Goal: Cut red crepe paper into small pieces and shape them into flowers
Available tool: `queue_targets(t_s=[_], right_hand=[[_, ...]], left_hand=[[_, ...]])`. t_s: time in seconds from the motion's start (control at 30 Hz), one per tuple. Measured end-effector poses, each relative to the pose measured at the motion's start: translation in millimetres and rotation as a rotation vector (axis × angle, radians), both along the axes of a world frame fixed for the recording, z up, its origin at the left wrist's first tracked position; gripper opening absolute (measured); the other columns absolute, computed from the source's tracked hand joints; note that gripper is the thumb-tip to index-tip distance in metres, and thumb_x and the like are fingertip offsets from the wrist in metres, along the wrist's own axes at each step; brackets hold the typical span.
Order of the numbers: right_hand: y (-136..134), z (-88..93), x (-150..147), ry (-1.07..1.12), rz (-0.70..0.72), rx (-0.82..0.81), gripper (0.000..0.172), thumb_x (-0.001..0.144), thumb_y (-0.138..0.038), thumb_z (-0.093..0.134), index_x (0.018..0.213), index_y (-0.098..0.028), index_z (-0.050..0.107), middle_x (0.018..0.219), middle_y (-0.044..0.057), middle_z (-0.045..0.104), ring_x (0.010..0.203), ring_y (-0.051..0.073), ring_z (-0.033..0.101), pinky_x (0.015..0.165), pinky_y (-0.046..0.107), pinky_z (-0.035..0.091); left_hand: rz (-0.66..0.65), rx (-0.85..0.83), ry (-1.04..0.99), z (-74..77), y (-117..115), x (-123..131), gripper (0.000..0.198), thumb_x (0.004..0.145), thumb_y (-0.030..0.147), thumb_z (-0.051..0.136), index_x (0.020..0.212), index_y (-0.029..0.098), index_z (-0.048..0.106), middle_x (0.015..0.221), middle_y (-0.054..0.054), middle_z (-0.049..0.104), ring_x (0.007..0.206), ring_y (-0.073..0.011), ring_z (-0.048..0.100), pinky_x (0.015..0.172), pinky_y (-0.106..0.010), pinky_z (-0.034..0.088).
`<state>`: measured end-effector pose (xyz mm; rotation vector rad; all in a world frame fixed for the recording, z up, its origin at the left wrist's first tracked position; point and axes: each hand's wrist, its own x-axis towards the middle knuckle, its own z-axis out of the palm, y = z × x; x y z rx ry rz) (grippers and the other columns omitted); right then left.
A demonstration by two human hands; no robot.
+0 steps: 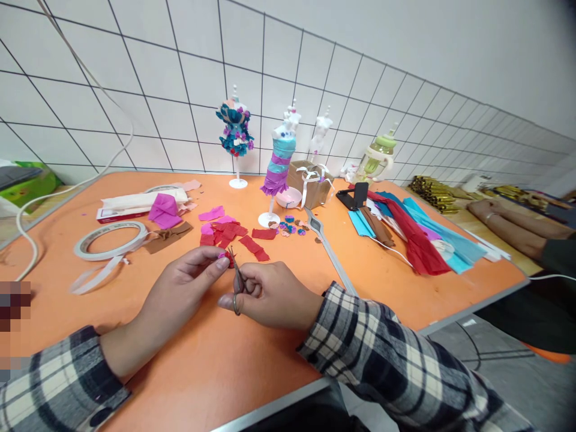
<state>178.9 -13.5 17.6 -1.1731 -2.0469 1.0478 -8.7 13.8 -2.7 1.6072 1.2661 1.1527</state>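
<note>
Between the thumb and fingers of my left hand (191,282) is a small piece of red and pink crepe paper (228,258). My right hand (274,295) grips small metal scissors (240,279), thumb and fingers at the handle loops. The scissor tips point up and touch or nearly touch the paper. Just beyond lie several red crepe paper pieces (229,233) and pink scraps (211,213). A mini dress form (279,159) wrapped in blue and purple paper stands behind them, with small round flower-like bits (292,225) by its base.
Left: a roll of double-sided tape (81,247), a pink paper wad (164,210) and brown paper (168,237). Behind: another decorated dress form (236,135), a cardboard box (315,187) and a bottle (377,159). Right: crepe strips (416,231), a black stand (353,197) and another person's arm (513,225).
</note>
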Motion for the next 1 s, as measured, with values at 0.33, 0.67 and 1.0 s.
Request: queue_targets(t_s=[0.33, 0.67, 1.0], right_hand=[[-0.3, 2.0, 0.3, -0.041, 0.003, 0.000, 0.040, 0.084, -0.052, 0.074, 0.073, -0.019, 0.053, 0.061, -0.008, 0.052, 0.057, 0.007, 0.047, 0.056, 0.022, 0.035], [0.5, 1.8, -0.2, -0.061, 0.002, 0.002, 0.039, 0.085, -0.050, 0.074, 0.072, -0.019, 0.053, 0.060, -0.008, 0.051, 0.057, 0.008, 0.046, 0.056, 0.022, 0.033], [1.1, 1.1, 0.3, -0.039, 0.021, -0.013, 0.036, 0.086, -0.047, 0.073, 0.073, -0.019, 0.055, 0.062, -0.007, 0.055, 0.057, 0.007, 0.049, 0.056, 0.022, 0.034]], left_hand=[[0.000, -0.012, -0.013, 0.9, -0.5, 0.0, 0.048, 0.070, 0.072, 0.074, 0.083, 0.026, 0.071, 0.084, -0.003, 0.075, 0.082, -0.0251, 0.070, 0.078, -0.033, 0.058], [-0.007, 0.003, -0.029, 0.6, 0.0, -0.6, 0.044, 0.072, 0.069, 0.074, 0.084, 0.027, 0.070, 0.084, -0.002, 0.074, 0.082, -0.0238, 0.068, 0.078, -0.031, 0.056], [0.004, -0.012, -0.023, -0.2, 0.2, 0.0, 0.045, 0.072, 0.069, 0.074, 0.084, 0.026, 0.070, 0.084, -0.002, 0.073, 0.083, -0.0243, 0.067, 0.079, -0.032, 0.056]])
